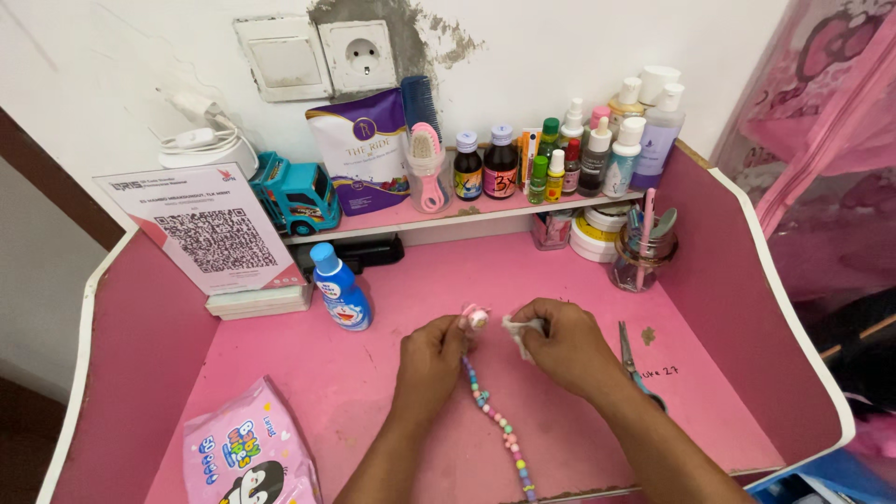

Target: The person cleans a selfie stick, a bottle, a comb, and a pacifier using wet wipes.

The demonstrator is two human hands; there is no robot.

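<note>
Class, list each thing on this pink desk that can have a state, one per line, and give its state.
Left hand: pinching the bead chain's top.
Right hand: holding a white wipe.
Bead chain: laid out straight on the desk.
Blue bottle: upright, capped.
Scissors: lying flat, closed.
Wipes packet: lying flat.
Glass jar: upright, holding tools.

Bright, even indoor light falls on a pink desk [373, 373], with only soft, faint shadows under the shelf behind it. No glare. Edges around the desk bow from wide-angle distortion; focus is mostly sharp.
</note>
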